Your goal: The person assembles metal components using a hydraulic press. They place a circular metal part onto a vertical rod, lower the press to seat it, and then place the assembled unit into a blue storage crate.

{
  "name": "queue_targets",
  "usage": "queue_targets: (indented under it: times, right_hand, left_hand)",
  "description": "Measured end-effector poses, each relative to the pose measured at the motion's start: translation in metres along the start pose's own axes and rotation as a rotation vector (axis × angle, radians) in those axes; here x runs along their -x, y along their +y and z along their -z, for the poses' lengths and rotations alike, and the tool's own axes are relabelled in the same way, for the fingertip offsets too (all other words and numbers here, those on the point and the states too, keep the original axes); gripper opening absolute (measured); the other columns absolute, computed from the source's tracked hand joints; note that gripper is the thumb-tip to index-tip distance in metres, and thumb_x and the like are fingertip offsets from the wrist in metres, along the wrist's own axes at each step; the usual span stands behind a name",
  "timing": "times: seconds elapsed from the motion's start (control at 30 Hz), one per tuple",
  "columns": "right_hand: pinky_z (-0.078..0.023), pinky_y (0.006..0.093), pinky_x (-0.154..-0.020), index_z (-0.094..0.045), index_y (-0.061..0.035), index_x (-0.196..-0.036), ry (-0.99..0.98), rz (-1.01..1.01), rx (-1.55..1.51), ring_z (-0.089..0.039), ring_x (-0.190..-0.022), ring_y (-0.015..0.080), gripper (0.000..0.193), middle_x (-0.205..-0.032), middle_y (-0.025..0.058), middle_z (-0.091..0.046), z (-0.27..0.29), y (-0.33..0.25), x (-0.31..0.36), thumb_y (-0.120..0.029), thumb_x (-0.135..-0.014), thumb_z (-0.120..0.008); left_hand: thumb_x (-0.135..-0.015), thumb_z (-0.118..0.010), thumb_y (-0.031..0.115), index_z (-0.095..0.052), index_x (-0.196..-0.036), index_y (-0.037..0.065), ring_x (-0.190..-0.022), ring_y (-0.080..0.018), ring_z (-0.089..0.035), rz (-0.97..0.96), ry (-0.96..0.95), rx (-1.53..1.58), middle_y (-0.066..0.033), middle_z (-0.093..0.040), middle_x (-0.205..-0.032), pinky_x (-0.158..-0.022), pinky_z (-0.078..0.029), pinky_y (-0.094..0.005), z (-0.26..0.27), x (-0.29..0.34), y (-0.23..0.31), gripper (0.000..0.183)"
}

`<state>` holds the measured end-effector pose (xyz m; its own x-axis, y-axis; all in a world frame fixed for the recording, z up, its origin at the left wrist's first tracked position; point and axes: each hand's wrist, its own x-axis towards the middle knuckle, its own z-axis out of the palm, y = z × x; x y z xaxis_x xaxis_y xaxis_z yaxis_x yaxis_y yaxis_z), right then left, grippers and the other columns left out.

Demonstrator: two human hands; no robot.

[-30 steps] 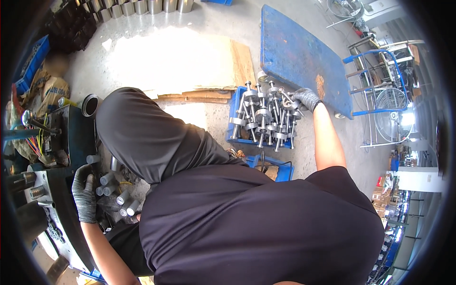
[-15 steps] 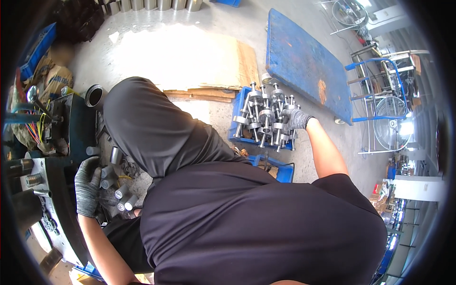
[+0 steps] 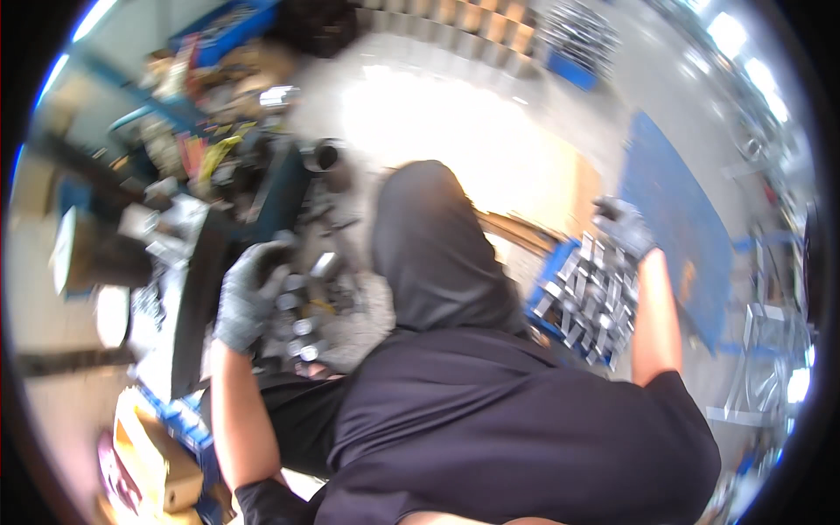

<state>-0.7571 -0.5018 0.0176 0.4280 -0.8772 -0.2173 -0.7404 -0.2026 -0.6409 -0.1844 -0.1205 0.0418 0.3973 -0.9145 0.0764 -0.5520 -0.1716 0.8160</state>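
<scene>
Motion blur softens the whole picture. My left hand (image 3: 249, 293), in a grey knit glove, is raised beside the edge of a machine (image 3: 185, 297) on the left. Its fingers curve away from the thumb with a gap between, and nothing shows in it. My right hand (image 3: 624, 226), gloved alike, hovers at the far right edge of a blue crate (image 3: 549, 278). That crate is heaped with silvery metal shafts (image 3: 588, 293) carrying round collars. The right fingers are bent but smeared, so whether they hold anything is unclear. Below the left hand stand several grey cylinders (image 3: 302, 328).
Flattened cardboard (image 3: 573, 179) lies on the floor ahead, partly glaring in sunlight. A blue platform cart (image 3: 678, 227) is at the right. Rows of metal cylinders (image 3: 455, 39) and another loaded blue bin (image 3: 573, 70) stand at the back. A yellow box (image 3: 157, 455) sits lower left.
The view has swung, so the surroundings appear shifted to the right. My right hand has come off the shafts toward the crate's far right side. My left hand stays near the machine, fingers more curled.
</scene>
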Motion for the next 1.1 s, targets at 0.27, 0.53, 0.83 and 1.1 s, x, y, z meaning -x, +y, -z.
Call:
queue_targets:
  times: [0.27,0.53,0.83,1.1]
  right_hand:
    - [-0.054,0.0449,-0.096,-0.070,-0.0039,-0.119,-0.333,1.342,0.291,-0.069,-0.102,0.0358,0.036,-0.107,0.0160,-0.072,-0.074,-0.355,-0.038,-0.017,-0.087,-0.081]
    - [-0.056,0.0490,-0.090,-0.069,-0.0087,-0.120,-0.843,1.773,0.485,-0.068,-0.104,0.0383,0.038,-0.113,0.0166,-0.070,-0.296,-0.465,-0.078,-0.028,-0.088,-0.073]
    - [-0.055,0.0454,-0.100,-0.071,-0.0063,-0.119,-1.013,1.712,0.260,-0.066,-0.112,0.0399,0.048,-0.116,0.0166,-0.070,-0.383,-0.466,-0.127,-0.001,-0.071,-0.074]
    - [-0.058,0.0375,-0.096,-0.067,-0.0008,-0.119,-0.883,1.516,-0.114,-0.070,-0.110,0.0300,0.050,-0.117,0.0143,-0.071,-0.403,-0.503,-0.110,0.017,-0.073,-0.061]
  left_hand:
    - [-0.099,-0.069,0.005,-0.070,-0.124,0.002,-0.105,-0.0172,-0.069,0.047,0.565,-0.002,-0.0091,-0.075,-0.113,-0.098,-0.053,-0.0329,0.121,0.031,-0.005,0.025]
    - [-0.101,-0.066,0.010,-0.071,-0.120,0.004,-0.084,-0.0196,-0.074,0.450,1.073,0.310,-0.0072,-0.076,-0.101,-0.077,-0.063,-0.0329,0.192,0.151,-0.148,0.020]
    - [-0.100,-0.068,0.012,-0.072,-0.120,0.004,-0.076,-0.0151,-0.070,0.562,0.985,0.156,-0.0071,-0.076,-0.096,-0.065,-0.054,-0.0278,0.188,0.156,-0.161,0.022]
    - [-0.101,-0.067,0.014,-0.073,-0.114,0.003,-0.080,-0.0119,-0.068,0.530,0.946,0.208,-0.0035,-0.074,-0.092,-0.071,-0.052,-0.0267,0.181,0.117,-0.142,0.018]
